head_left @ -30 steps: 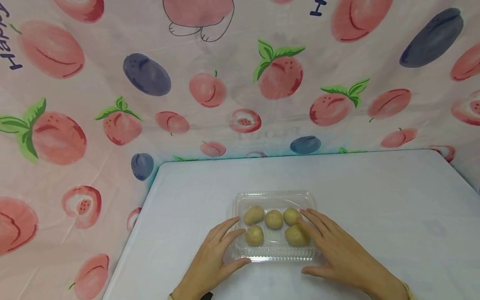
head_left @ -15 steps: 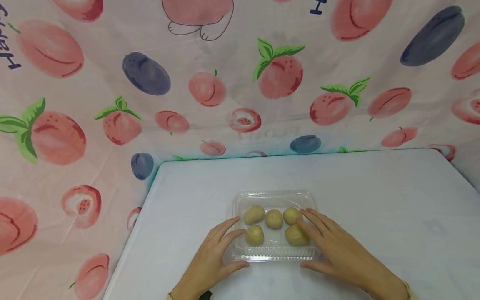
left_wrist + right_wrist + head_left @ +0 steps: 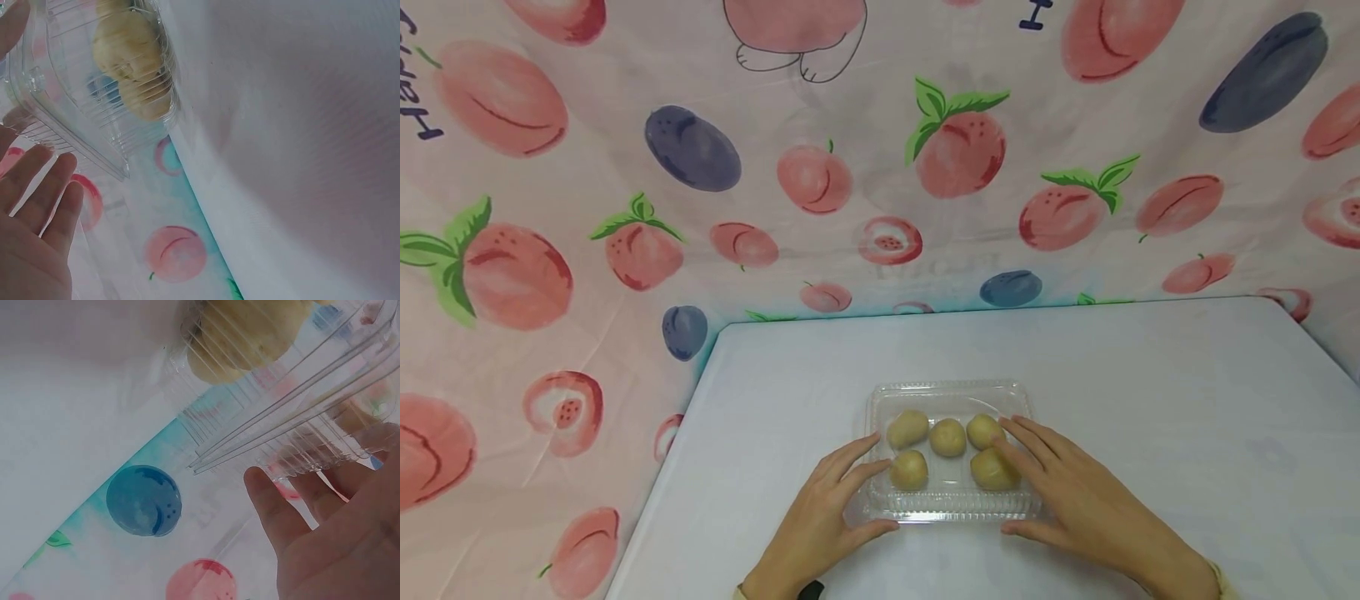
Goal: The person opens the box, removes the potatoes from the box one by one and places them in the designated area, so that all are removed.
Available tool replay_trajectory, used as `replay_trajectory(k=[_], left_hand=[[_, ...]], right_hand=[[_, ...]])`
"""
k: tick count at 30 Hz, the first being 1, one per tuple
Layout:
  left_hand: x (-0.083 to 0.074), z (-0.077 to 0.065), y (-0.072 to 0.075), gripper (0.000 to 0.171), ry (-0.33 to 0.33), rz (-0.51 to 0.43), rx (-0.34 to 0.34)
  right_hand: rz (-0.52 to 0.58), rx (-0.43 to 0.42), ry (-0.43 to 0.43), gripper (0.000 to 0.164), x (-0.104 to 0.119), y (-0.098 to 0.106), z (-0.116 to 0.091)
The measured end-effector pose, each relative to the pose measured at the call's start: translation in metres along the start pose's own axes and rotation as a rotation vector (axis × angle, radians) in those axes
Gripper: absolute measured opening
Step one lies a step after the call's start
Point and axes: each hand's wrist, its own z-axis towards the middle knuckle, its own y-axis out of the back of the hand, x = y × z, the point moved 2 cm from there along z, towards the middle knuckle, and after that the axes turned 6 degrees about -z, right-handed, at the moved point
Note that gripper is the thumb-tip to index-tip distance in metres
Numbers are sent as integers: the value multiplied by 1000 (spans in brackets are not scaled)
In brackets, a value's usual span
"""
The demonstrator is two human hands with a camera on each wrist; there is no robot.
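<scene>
While the left hand (image 3: 826, 512) and right hand (image 3: 1067, 498) lie spread at its side edges, gripping nothing, the clear box (image 3: 955, 504) on the desk (image 3: 1150, 375) looks flimsy, slick, best cupped there.

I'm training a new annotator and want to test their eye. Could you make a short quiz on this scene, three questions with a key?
1. Count: in the head view, how many yellowish lumps show in the clear container?

2. True or false: the left hand and the right hand are at opposite sides of the container.

3. Multiple choice: what is printed most often on the cloth behind the table?
A) stripes
B) fruit
C) stars

Key: 1. Five. 2. True. 3. B.
</scene>
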Motion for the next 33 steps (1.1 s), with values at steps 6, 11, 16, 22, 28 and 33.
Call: replay_trajectory(k=[6,11,16,22,28,33], left_hand=[[1,0,-1,68,6,-10,-5],[0,-1,0,67,2,-16,-13],[0,-1,0,66,-6,-13,-18],[1,-1,1,65,-88,19,-39],[0,0,3,63,-161,33,-52],[0,0,5,63,-149,44,-34]], right_hand=[[1,4,-5,94,0,1,0],[11,17,-14,93,-1,2,1],[10,37,-29,92,-1,5,1],[0,-14,6,85,-1,8,3],[-7,-68,35,80,0,12,5],[-10,-98,36,75,1,16,7]])
